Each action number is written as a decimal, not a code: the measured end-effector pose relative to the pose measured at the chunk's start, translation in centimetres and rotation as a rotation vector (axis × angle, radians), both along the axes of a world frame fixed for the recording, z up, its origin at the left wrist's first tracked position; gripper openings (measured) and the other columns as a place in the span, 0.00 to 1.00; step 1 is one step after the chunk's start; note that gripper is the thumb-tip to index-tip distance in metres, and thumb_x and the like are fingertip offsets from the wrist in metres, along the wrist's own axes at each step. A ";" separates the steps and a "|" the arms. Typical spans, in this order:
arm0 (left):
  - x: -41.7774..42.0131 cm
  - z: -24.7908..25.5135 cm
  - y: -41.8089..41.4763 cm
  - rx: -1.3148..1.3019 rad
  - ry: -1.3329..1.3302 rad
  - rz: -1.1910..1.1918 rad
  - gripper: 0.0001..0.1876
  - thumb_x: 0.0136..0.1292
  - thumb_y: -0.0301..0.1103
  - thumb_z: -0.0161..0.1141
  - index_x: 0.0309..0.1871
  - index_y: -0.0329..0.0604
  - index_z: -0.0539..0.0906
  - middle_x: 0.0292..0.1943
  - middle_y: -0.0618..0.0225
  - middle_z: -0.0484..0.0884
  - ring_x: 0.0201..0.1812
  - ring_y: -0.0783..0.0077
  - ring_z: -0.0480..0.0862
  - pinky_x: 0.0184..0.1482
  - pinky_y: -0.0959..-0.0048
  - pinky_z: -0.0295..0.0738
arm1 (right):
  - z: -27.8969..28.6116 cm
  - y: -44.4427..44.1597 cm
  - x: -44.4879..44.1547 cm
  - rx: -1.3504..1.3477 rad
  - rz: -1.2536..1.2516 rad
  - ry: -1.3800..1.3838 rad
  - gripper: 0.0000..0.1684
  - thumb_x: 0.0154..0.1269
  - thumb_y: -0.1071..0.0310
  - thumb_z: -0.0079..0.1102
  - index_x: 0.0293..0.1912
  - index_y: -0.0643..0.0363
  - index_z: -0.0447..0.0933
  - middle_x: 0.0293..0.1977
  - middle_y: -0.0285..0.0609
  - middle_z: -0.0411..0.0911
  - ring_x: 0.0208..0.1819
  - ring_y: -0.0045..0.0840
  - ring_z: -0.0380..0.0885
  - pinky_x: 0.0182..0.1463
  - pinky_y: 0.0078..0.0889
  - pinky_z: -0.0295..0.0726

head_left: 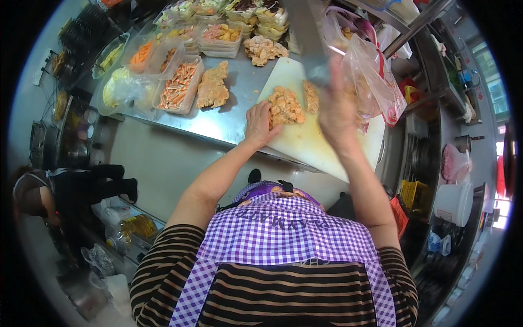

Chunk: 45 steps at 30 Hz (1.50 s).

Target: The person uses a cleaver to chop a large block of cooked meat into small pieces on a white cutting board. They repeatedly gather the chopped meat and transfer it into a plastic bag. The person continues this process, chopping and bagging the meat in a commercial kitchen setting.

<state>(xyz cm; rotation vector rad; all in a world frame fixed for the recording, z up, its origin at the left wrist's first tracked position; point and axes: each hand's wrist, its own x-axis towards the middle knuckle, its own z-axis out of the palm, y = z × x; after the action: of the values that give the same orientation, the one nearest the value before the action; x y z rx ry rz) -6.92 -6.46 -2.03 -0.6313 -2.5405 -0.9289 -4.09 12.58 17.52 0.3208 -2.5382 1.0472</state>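
A crisp-coated fried cutlet (287,105) lies on a white cutting board (327,153). My left hand (258,124) holds it at its left edge, fingers curled against it. To its right lies a narrow cut strip of the cutlet (311,97), separated by a small gap. Over the board's right part, my right hand (338,110) is blurred by motion and grips a broad-bladed knife (318,61), whose blade points away from me. The knife's handle is hidden in that hand. Whether the blade touches the board, I cannot tell.
Two more fried cutlets, one left (213,85) and one farther back (265,50), lie on the steel table (241,73). Left stands a tub of crab sticks (178,88). Plastic bags (367,77) crowd the board's right side. A person (61,192) is at far left.
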 end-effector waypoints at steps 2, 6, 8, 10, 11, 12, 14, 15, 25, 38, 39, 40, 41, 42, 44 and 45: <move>0.5 0.2 0.3 0.007 -0.028 -0.009 0.39 0.52 0.41 0.72 0.65 0.36 0.67 0.65 0.52 0.67 0.64 0.48 0.67 0.68 0.51 0.58 | -5.8 -0.1 0.1 0.366 -0.027 -0.546 0.48 0.67 0.77 0.48 0.80 0.32 0.47 0.45 0.64 0.81 0.43 0.52 0.83 0.49 0.48 0.79; 0.1 1.1 0.1 -0.018 -0.064 0.008 0.43 0.48 0.42 0.73 0.66 0.37 0.66 0.64 0.52 0.68 0.63 0.47 0.67 0.67 0.51 0.58 | -7.2 -0.3 -0.3 0.348 -0.008 -0.525 0.48 0.67 0.74 0.51 0.80 0.32 0.44 0.38 0.65 0.81 0.40 0.56 0.83 0.46 0.52 0.79; -0.2 1.9 0.4 -0.037 -0.088 0.010 0.45 0.45 0.43 0.73 0.67 0.37 0.65 0.63 0.51 0.68 0.63 0.47 0.67 0.67 0.51 0.58 | -7.1 0.1 -0.6 0.371 -0.006 -0.522 0.48 0.68 0.73 0.52 0.80 0.31 0.44 0.38 0.66 0.81 0.39 0.56 0.83 0.45 0.53 0.79; -0.7 3.2 0.4 -0.067 -0.139 0.004 0.47 0.43 0.44 0.74 0.67 0.37 0.64 0.62 0.51 0.68 0.62 0.47 0.67 0.66 0.51 0.59 | -7.0 0.4 -0.7 0.374 -0.001 -0.503 0.47 0.69 0.71 0.52 0.80 0.30 0.44 0.37 0.66 0.81 0.37 0.55 0.83 0.43 0.53 0.79; -1.4 4.0 0.6 -0.038 -0.110 0.031 0.49 0.41 0.45 0.74 0.68 0.37 0.63 0.63 0.50 0.67 0.62 0.46 0.67 0.65 0.49 0.58 | -6.6 0.8 -1.1 0.394 -0.026 -0.470 0.47 0.69 0.72 0.52 0.79 0.29 0.44 0.38 0.65 0.81 0.37 0.55 0.83 0.43 0.52 0.80; -2.5 4.9 0.8 -0.010 -0.085 0.067 0.51 0.40 0.45 0.75 0.69 0.36 0.62 0.63 0.50 0.66 0.62 0.45 0.66 0.64 0.47 0.58 | -4.1 0.5 -1.6 0.415 -0.040 -0.439 0.47 0.69 0.73 0.52 0.79 0.29 0.45 0.39 0.65 0.82 0.36 0.54 0.83 0.43 0.52 0.80; -4.7 8.3 0.6 0.085 0.111 0.096 0.54 0.40 0.43 0.75 0.71 0.36 0.60 0.64 0.48 0.65 0.62 0.42 0.65 0.63 0.45 0.58 | 1.4 -0.1 -2.0 0.413 -0.064 -0.376 0.47 0.69 0.75 0.52 0.79 0.28 0.46 0.44 0.63 0.81 0.39 0.52 0.83 0.46 0.50 0.80; -5.9 12.1 0.5 0.157 0.295 0.098 0.54 0.41 0.42 0.75 0.72 0.36 0.59 0.64 0.48 0.64 0.61 0.40 0.65 0.62 0.46 0.59 | 4.5 -0.1 -2.2 0.397 -0.067 -0.329 0.48 0.69 0.77 0.52 0.79 0.27 0.48 0.47 0.62 0.81 0.42 0.50 0.84 0.48 0.48 0.80; -2.2 9.6 -1.5 -0.295 -0.013 0.044 0.56 0.55 0.51 0.68 0.78 0.30 0.48 0.80 0.40 0.41 0.80 0.34 0.34 0.70 0.22 0.29 | -3.3 1.0 -0.9 0.289 0.130 0.017 0.44 0.68 0.77 0.50 0.79 0.48 0.47 0.54 0.58 0.75 0.53 0.45 0.78 0.56 0.42 0.77; -3.4 4.5 1.6 -0.041 -0.224 0.127 0.53 0.38 0.44 0.75 0.71 0.39 0.61 0.60 0.52 0.69 0.62 0.45 0.67 0.62 0.47 0.62 | -6.2 0.8 -2.5 0.448 0.016 -0.487 0.46 0.71 0.71 0.51 0.79 0.30 0.44 0.35 0.63 0.82 0.37 0.57 0.83 0.43 0.57 0.80; -3.8 5.6 1.4 -0.001 -0.220 0.141 0.52 0.40 0.43 0.75 0.70 0.39 0.62 0.60 0.51 0.69 0.62 0.43 0.67 0.63 0.47 0.63 | -4.7 0.8 -2.8 0.445 0.017 -0.416 0.46 0.70 0.72 0.51 0.79 0.29 0.46 0.35 0.63 0.82 0.37 0.56 0.83 0.43 0.56 0.80; -4.6 7.5 1.5 0.046 -0.137 0.117 0.51 0.40 0.41 0.75 0.70 0.39 0.61 0.59 0.50 0.69 0.61 0.42 0.68 0.62 0.48 0.66 | -3.0 0.9 -3.2 0.440 0.012 -0.361 0.46 0.70 0.72 0.52 0.78 0.27 0.47 0.34 0.63 0.81 0.37 0.55 0.83 0.43 0.55 0.81; -5.4 9.9 1.5 0.093 -0.052 0.101 0.51 0.40 0.39 0.75 0.70 0.38 0.61 0.58 0.49 0.69 0.60 0.42 0.69 0.61 0.50 0.69 | -1.0 0.9 -3.1 0.434 0.014 -0.302 0.45 0.70 0.73 0.52 0.78 0.25 0.49 0.34 0.63 0.81 0.37 0.53 0.83 0.43 0.54 0.81; -6.2 11.9 1.5 0.130 0.063 0.072 0.53 0.39 0.37 0.76 0.71 0.37 0.60 0.57 0.48 0.68 0.58 0.41 0.69 0.60 0.49 0.69 | 1.8 0.6 -2.9 0.442 -0.007 -0.288 0.45 0.69 0.73 0.52 0.78 0.26 0.50 0.35 0.62 0.82 0.37 0.52 0.83 0.43 0.53 0.81; -7.7 17.0 1.3 0.178 0.296 0.038 0.54 0.38 0.35 0.76 0.71 0.34 0.58 0.56 0.47 0.66 0.57 0.41 0.70 0.59 0.50 0.68 | 6.1 0.7 -2.5 0.412 -0.024 -0.118 0.45 0.68 0.76 0.52 0.78 0.32 0.52 0.43 0.60 0.81 0.42 0.51 0.83 0.45 0.49 0.82; -7.7 19.8 1.2 0.186 0.401 0.032 0.54 0.39 0.35 0.76 0.72 0.33 0.58 0.56 0.46 0.66 0.57 0.41 0.69 0.60 0.50 0.68 | 7.3 0.9 -1.8 0.372 -0.018 0.022 0.45 0.68 0.77 0.52 0.78 0.37 0.52 0.50 0.59 0.81 0.47 0.51 0.83 0.47 0.47 0.82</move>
<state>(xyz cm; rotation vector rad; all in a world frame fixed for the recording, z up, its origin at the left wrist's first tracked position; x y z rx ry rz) -14.58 -5.27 17.75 -0.6448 -2.0791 -0.9099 -5.88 13.45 24.87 0.4038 -2.7008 0.5546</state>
